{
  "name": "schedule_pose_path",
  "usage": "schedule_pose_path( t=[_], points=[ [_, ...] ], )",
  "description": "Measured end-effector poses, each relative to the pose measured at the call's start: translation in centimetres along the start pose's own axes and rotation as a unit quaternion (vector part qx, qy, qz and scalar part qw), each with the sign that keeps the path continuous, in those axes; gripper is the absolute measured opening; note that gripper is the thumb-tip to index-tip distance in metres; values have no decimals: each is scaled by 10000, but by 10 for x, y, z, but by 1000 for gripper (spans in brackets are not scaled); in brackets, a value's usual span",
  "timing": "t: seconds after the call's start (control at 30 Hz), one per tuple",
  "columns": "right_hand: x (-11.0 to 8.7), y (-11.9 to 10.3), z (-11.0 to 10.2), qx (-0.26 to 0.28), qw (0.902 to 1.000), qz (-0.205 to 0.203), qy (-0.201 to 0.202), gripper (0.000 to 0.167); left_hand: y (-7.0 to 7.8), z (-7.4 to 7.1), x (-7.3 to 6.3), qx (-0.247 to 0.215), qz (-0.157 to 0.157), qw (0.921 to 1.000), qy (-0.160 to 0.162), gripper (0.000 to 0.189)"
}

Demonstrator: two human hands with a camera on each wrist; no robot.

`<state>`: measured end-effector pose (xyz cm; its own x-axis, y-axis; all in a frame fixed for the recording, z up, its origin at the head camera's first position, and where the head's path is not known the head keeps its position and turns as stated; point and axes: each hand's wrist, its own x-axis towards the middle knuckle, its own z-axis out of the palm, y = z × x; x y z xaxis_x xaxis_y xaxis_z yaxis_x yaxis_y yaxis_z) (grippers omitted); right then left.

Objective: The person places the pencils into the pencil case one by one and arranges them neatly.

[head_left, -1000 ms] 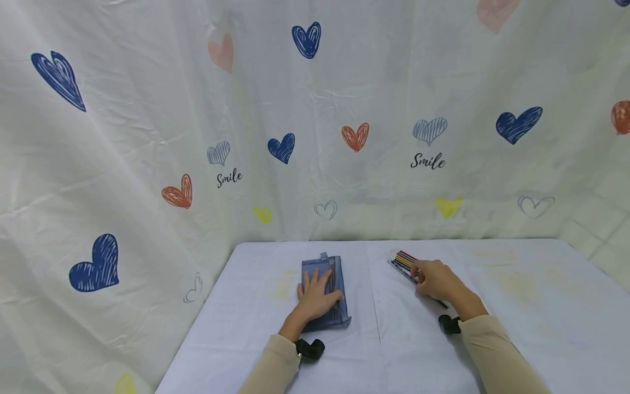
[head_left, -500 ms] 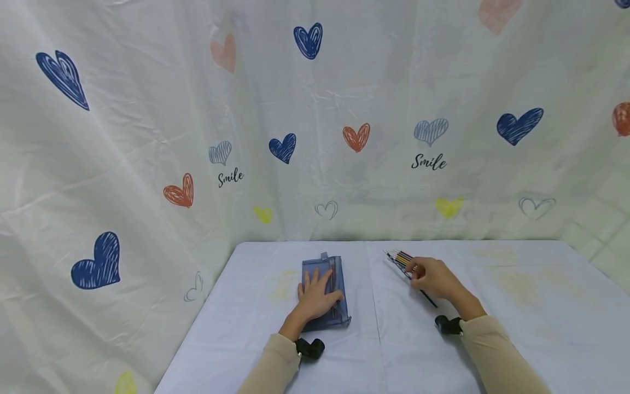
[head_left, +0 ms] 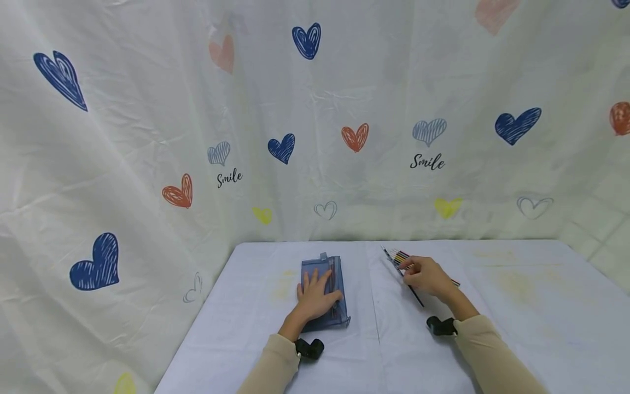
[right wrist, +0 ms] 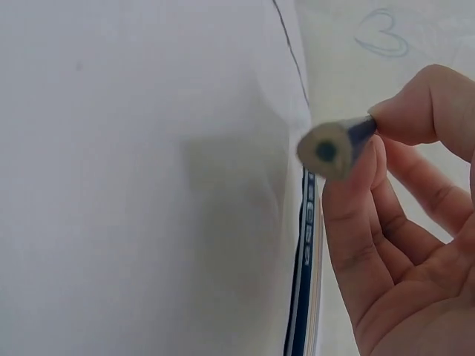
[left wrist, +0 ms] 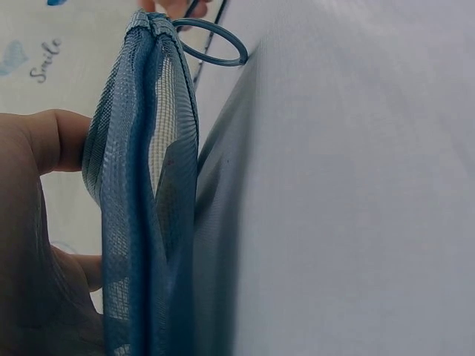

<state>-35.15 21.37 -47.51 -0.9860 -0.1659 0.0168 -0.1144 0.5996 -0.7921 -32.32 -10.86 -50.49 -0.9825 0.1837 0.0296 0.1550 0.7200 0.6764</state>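
Thumb and fingertips pinched together, my right hand (head_left: pixel 425 275) grasps a dark pencil (right wrist: pixel 326 150), its blunt end showing a blue-green core, its length slanting toward the far edge of the table. The other pencils (head_left: pixel 402 256) lie grouped on the cloth, partly hidden beneath that hand, among them a blue one with pale lettering (right wrist: pixel 303 282). To their left, well apart, my left hand (head_left: pixel 315 299) rests with fingers spread, gripping nothing, across a blue mesh pouch (head_left: pixel 339 282) that lies flat, a loop (left wrist: pixel 244 52) at its far end. By my judgement the work is at an early stage: one pencil is singled out in my grip, while the rest wait, loose and outside the pouch. Whether its zip is undone or anything sits inside, I cannot tell. Black cameras ride at both my wrists, below beige sleeves (head_left: pixel 497 355). Under everything spreads a white-covered table (head_left: pixel 541 334), creased and marked by faint yellow patches. Behind it hangs a pale curtain (head_left: pixel 366 82) printed with blue, red and yellow hearts and the word "Smile"; at far right, faint lines cross a pale surface.
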Motion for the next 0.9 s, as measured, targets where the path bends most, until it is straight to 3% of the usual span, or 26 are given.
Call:
schedule_pose_path(
  t=[0.27,0.43,0.9],
  points=[
    [3,-9,10,687,9969,342,-154,36,-1,-1,1,15,23,10000,8,84],
    [3,-16,20,836,9949,557,-132,35,-2,0,2,29,12,10000,-5,84],
    [1,-37,56,932,9934,587,-325,31,-2,1,3,40,-34,10000,42,84]
  ],
)
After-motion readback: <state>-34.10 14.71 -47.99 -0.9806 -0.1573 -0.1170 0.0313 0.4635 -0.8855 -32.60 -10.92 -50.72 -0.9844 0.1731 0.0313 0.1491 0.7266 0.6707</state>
